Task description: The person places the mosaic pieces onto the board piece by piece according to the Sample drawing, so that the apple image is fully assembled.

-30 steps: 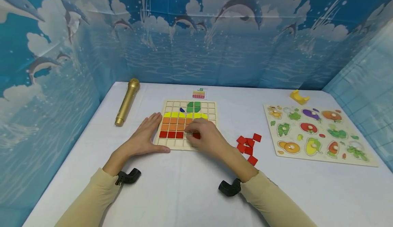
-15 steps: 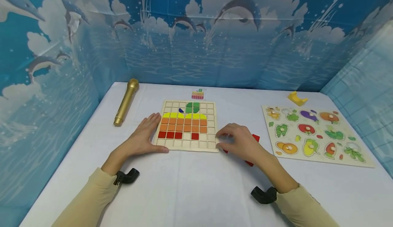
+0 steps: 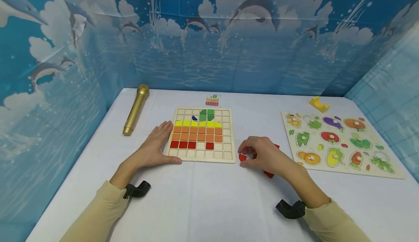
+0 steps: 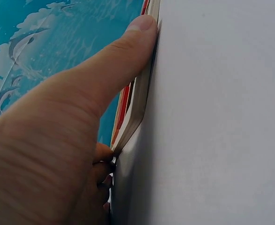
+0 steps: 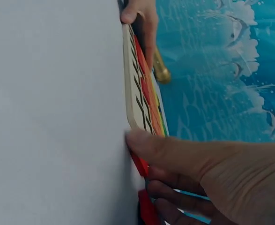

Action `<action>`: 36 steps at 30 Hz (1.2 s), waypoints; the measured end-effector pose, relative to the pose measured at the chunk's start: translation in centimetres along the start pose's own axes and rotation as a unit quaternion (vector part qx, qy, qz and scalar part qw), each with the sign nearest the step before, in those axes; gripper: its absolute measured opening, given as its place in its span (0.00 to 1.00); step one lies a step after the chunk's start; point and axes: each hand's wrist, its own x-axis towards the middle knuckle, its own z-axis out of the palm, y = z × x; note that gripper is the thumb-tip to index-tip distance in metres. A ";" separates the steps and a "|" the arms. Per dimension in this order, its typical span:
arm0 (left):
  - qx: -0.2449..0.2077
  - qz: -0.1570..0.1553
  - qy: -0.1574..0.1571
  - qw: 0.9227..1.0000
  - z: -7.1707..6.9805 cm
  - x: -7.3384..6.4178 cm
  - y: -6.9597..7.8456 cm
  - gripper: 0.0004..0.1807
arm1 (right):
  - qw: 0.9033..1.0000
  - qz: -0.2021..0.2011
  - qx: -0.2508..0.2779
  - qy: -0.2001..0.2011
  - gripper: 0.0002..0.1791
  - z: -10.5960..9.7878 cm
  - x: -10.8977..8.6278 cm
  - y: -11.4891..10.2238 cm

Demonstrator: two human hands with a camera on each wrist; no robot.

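Note:
My left hand (image 3: 153,143) rests at the left edge of the wooden grid board (image 3: 228,154), fingers along its side and thumb at the front left corner. Green, blue, yellow, orange and red tiles fill part of the grid. In its red row one bare square shows between the red tiles. Just right of the board, my right hand (image 3: 262,154) has curled fingers and thumb about a red tile (image 3: 242,157). The right wrist view shows that red tile (image 5: 140,164) below the thumb (image 5: 144,142). More red tiles (image 3: 268,174) lie partly hidden under this hand.
Behind the board lies a small picture card (image 3: 213,100) with a similar pattern. A gold microphone (image 3: 135,110) lies at the back left. On the right are a vegetable puzzle board (image 3: 314,134) and a yellow curved piece (image 3: 319,104). A dolphin-print curtain surrounds the table.
My right hand has moved right, from over the board's red row to the red tiles beside the board. The left hand stays at the board's edge.

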 end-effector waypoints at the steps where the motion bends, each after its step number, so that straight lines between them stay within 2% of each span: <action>1: 0.001 0.000 -0.002 1.000 0.0 0.0 0.0 0.77 | 1.000 0.003 0.004 -0.001 0.16 0.1 0.0 -0.1; 8: 0.008 0.005 -0.004 1.000 -0.4 0.2 -0.4 0.77 | 1.000 0.007 0.007 0.009 0.12 0.7 0.3 -0.7; 12: 0.012 0.009 -0.005 1.000 -0.6 0.2 -0.7 0.77 | 1.000 0.000 -0.001 0.024 0.12 0.9 0.6 -0.9; 17: 0.012 0.013 -0.002 1.000 -0.7 0.5 -0.7 0.77 | 0.999 0.009 -0.009 0.035 0.12 1.0 0.8 -1.1; 22: 0.007 0.016 -0.002 1.000 -0.3 0.6 -0.7 0.77 | 0.999 0.018 -0.015 0.041 0.13 1.2 0.5 -1.0; 28: 0.007 0.023 0.003 1.000 0.1 0.0 -0.9 0.77 | 0.998 0.016 -0.008 0.052 0.13 1.5 0.2 -1.0; 36: 0.004 0.022 0.010 1.000 0.1 -0.1 -0.8 0.77 | 0.997 -0.004 0.015 0.072 0.14 1.7 0.8 -2.3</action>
